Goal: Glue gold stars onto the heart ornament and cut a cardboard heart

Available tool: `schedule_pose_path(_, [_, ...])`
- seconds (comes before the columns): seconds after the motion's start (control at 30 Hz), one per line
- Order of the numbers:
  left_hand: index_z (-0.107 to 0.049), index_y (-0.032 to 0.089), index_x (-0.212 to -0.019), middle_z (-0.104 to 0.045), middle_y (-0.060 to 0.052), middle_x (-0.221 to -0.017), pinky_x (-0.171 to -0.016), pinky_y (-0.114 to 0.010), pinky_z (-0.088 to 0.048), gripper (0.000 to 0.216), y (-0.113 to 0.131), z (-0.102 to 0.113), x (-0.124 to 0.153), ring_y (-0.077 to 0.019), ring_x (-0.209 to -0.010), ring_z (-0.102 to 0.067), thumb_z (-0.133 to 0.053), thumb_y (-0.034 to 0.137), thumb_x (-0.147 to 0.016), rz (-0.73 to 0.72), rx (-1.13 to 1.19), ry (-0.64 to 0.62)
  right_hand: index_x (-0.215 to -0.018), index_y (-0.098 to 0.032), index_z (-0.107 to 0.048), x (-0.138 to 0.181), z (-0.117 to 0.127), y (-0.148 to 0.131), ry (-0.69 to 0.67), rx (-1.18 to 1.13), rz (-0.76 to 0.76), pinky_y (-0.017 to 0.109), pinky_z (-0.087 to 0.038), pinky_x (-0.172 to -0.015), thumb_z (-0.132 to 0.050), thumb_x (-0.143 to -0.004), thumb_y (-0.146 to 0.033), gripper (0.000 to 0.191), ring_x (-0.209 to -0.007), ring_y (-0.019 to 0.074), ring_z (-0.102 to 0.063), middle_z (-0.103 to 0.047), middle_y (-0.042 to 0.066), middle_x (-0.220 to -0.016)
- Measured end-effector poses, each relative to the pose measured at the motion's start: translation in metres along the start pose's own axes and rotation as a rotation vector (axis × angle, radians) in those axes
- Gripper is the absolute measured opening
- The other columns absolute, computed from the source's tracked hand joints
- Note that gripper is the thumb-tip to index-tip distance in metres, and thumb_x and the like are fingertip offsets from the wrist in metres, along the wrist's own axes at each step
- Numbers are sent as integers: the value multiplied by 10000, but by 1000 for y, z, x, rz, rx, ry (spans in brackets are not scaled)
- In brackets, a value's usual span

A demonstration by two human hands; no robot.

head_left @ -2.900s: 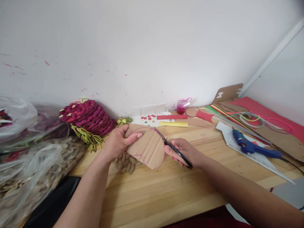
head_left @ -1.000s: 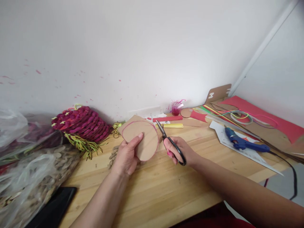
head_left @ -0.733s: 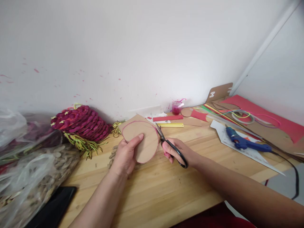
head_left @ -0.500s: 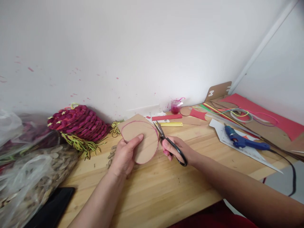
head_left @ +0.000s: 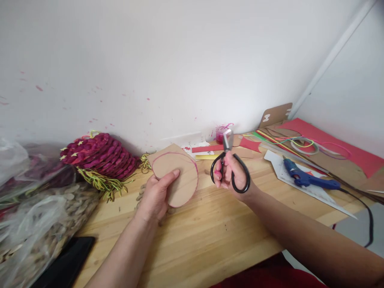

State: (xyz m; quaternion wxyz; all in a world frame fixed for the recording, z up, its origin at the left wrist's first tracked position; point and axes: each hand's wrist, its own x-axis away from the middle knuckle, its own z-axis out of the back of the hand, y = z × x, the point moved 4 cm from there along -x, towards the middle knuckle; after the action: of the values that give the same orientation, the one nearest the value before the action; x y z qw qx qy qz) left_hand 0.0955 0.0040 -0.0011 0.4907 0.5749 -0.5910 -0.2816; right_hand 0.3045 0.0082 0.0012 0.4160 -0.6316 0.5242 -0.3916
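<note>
Cardboard (head_left: pixel 180 176), cut to a rounded shape with a pink line along its edge, is held just above the tabletop (head_left: pixel 210 236) in the left hand (head_left: pixel 156 196). The thumb is pressed flat on its face and the other fingers are closed behind it. The right hand (head_left: pixel 232 176) is just beside it and not touching it. This hand is curled around the scissors (head_left: pixel 229 168), with its fingers through the black loops and the blades together, pointing up. Behind the hands, red and yellow strips (head_left: pixel 207 149) lie by the wall, near a pink cup (head_left: pixel 221 134). A blue glue gun (head_left: pixel 306 180) rests to the right. A magenta woven piece (head_left: pixel 99 154) and a plastic bag (head_left: pixel 45 224) of seeds sit to the left.
</note>
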Motion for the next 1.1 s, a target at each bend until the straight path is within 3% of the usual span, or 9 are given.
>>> schedule_pose_path(0.1, [-695, 132, -951, -754, -51, -796, -505, -260, -564, 442, 1, 1, 0, -172, -552, -676, -881, 239, -565, 6, -11, -5, -710, -177, -531, 1, -5, 12, -151, 256, -92, 214, -322, -378, -539, -786, -806, 633, -410, 94, -498, -513, -22, -559])
schedule_pose_path(0.27, [-705, 127, -1002, -758, -50, -807, -490, -251, -549, 484, 3, 0, 2, -172, -559, -676, -878, 241, -564, -10, -10, -2, -729, -174, -513, 8, -14, 21, -339, 442, -42, 216, -399, -436, -474, -890, -729, 579, -468, 81, -497, -501, -22, -636])
schedule_pose_path(0.47, [-710, 116, -1073, -765, -61, -859, -528, -252, -560, 537, 0, -2, 4, -170, -597, -686, -880, 275, -589, -32, -22, -27, -734, -180, -497, 14, -15, 15, -341, 597, 58, 233, -423, -512, -474, -926, -676, 532, -509, 94, -505, -471, -37, -606])
schedule_pose_path(0.7, [-701, 116, -1124, -772, -101, -988, -510, -253, -543, 551, -1, -2, 5, -169, -592, -685, -864, 298, -630, -38, -48, -63, -750, -188, -478, 16, -16, 12, -331, 628, 47, 243, -400, -520, -492, -906, -688, 524, -540, 107, -480, -430, -46, -621])
schedule_pose_path(1.1, [-708, 121, -1090, -766, -71, -900, -545, -249, -552, 538, -2, -3, 3, -166, -610, -685, -875, 291, -608, -36, -37, -44, -759, -197, -474, 14, -12, 18, -348, 674, 36, 253, -390, -524, -475, -922, -675, 505, -561, 117, -490, -453, -32, -660])
